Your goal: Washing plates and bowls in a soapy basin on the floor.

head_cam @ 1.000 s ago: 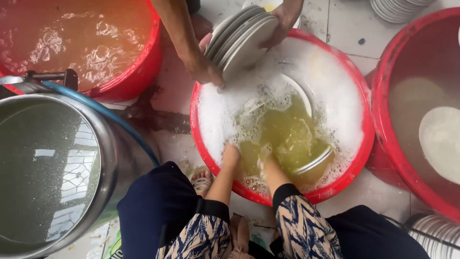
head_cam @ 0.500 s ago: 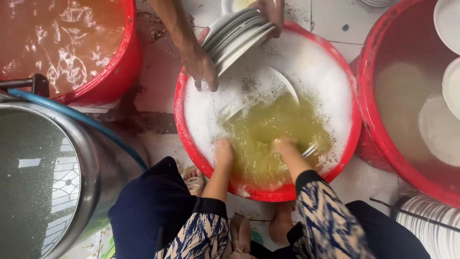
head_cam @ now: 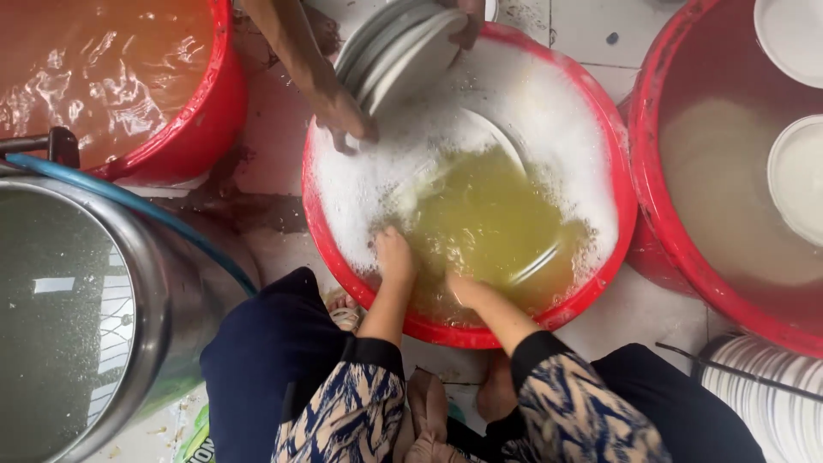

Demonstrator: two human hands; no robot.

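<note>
Two hands down in the soapy red basin (head_cam: 319, 225). Left hand (head_cam: 393, 255) sits at the basin's 7 o'clock, knuckles above the foam, fingers under it; grip cannot be told. Right hand (head_cam: 461, 290) at 6 o'clock is sunk past the wrist in the yellow-green water; what it holds is hidden too. A submerged plate (head_cam: 506, 154) shows through the water, its rim curving from 12 toward 4 o'clock.

Change since a second ago: the hands were side by side near the basin's middle; now they have drawn back to the near rim and spread apart, the right one deeper. Reads as feeling about for the next dish below the surface.

At 11 o'clock a co-worker's hand (head_cam: 339, 111) tilts a stack of white plates (head_cam: 399, 51) over the far rim, closer to the foam than before.

Other red tubs at 10 and 3 o'clock; steel drum (head_cam: 171, 283) at 8.
</note>
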